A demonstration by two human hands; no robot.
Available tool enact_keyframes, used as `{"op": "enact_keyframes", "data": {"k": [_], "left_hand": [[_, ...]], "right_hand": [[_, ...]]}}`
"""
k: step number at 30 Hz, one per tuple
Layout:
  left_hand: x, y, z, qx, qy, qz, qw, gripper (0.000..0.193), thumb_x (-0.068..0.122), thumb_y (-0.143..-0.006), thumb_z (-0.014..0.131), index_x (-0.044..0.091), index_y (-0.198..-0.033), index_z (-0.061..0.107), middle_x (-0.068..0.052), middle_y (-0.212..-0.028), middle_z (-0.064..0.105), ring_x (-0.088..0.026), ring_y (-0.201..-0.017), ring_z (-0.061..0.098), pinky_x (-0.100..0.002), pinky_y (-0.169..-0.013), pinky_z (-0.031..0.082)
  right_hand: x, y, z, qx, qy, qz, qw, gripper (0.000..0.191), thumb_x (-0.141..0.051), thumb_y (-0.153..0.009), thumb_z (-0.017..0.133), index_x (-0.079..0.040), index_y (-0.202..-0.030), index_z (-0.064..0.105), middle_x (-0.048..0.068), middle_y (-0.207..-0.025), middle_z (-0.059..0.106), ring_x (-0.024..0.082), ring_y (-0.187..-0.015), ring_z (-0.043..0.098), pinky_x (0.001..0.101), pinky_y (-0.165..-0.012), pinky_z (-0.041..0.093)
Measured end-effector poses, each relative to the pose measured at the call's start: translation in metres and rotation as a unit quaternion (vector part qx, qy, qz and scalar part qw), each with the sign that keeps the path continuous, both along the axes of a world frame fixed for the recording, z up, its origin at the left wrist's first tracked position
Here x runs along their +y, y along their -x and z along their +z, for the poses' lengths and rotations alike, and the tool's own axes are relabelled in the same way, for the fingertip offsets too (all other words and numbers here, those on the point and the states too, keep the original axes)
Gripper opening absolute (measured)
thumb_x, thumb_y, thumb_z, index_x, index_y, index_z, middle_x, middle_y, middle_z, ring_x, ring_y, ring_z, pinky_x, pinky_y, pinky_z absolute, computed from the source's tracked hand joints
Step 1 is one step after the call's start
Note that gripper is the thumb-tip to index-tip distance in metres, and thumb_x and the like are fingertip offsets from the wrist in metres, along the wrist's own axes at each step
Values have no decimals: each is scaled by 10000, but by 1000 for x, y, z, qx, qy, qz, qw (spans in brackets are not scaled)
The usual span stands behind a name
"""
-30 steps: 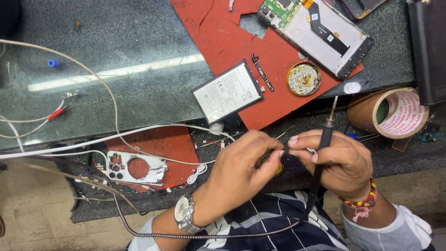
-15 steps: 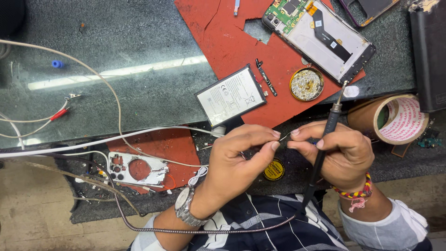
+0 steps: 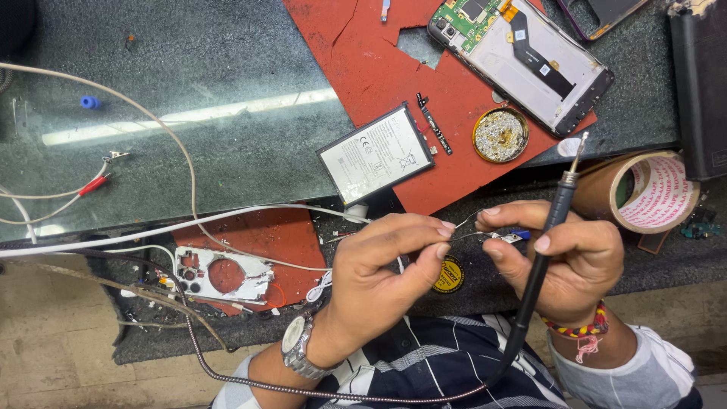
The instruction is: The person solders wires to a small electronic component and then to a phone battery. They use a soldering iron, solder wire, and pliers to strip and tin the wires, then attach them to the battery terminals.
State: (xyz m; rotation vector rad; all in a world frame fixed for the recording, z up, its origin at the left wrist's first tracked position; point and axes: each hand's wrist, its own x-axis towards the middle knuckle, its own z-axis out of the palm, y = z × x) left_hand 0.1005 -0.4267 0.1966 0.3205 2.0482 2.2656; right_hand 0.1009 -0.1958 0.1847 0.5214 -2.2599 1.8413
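I see the left hand [image 3: 379,265] pinching a thin bare wire [image 3: 466,226] above the desk [image 3: 227,91] edge; the right hand [image 3: 564,257], fingers closed, clamps a black cylindrical soldering iron [image 3: 549,227] and a small blue-tipped part [image 3: 509,236].

Glass-topped workbench [image 3: 189,76] with red mat [image 3: 363,60], opened phone [image 3: 522,60], battery [image 3: 375,154], solder tin [image 3: 500,135], tape roll [image 3: 644,193].

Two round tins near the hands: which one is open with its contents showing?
The gold-rimmed tin on the red mat, filled with silvery bits. The yellow one between the hands is lidded.
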Motion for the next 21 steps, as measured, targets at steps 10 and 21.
{"op": "enact_keyframes", "data": {"k": [10, 21], "left_hand": [[5, -3, -5, 18, -18, -11, 1000, 153, 23, -969, 739, 36, -1122, 736, -100, -1163, 757, -197, -1030, 755, -280, -886, 605], [20, 20, -2, 231, 206, 75, 948, 299, 69, -926, 819, 87, -1210, 725, -21, -1000, 661, -206, -905, 637, -332, -791, 492]], "right_hand": [[2, -10, -5, -82, 84, 33, 993, 365, 61, -968, 691, -93, -1132, 403, 241, -1057, 715, 240, -935, 766, 328, -811, 678], [13, 11, -9, 37, 52, -119, 991, 208, -151, -1134, 576, -69, -1182, 391, 204, -1018, 684, 238, -890, 739, 354, -827, 671]]}}
